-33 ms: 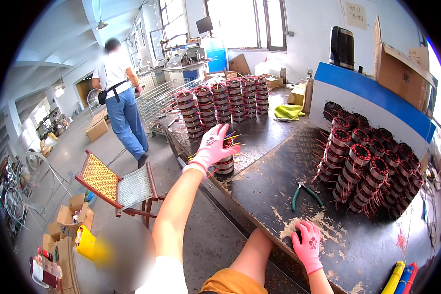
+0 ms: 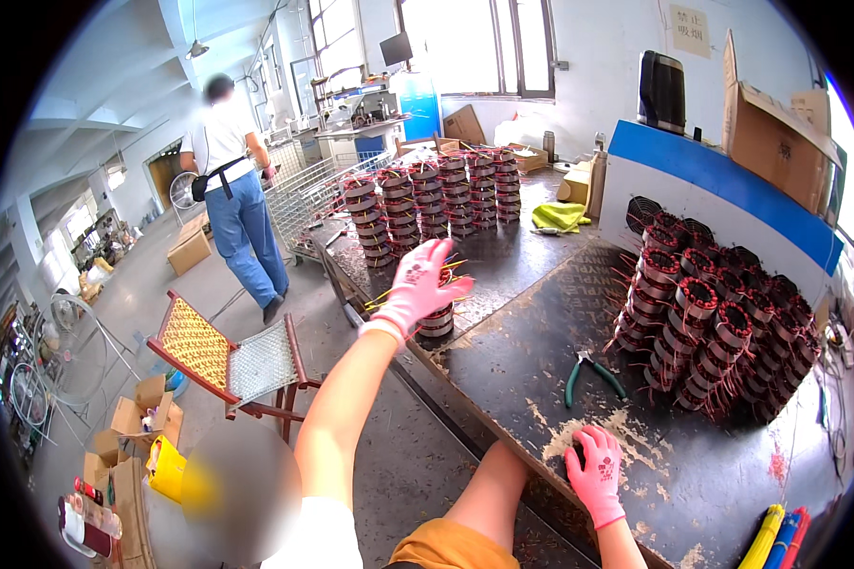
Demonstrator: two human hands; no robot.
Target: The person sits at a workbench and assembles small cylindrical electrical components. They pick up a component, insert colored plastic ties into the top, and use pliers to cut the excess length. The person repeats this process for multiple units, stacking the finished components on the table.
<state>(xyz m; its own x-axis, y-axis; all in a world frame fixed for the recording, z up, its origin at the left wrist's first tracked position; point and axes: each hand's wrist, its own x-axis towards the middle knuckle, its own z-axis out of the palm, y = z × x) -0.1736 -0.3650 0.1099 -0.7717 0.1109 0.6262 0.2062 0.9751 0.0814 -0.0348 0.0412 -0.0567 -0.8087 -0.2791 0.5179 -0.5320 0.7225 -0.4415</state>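
Pink-gloved left hand [image 2: 425,286] beside stacked rings [image 2: 436,324] and right hand [image 2: 597,474], grips spread, flank bare table edge [image 2: 476,391].

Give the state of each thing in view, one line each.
Short coil stack: upright, partly hidden
Left hand: fingers spread, by that stack
Right hand: resting, palm down
Table: worn
Pliers: lying, handles apart
Tall coil stacks: upright
Cloth: crumpled
Chair: unfolded
Carton: flaps open
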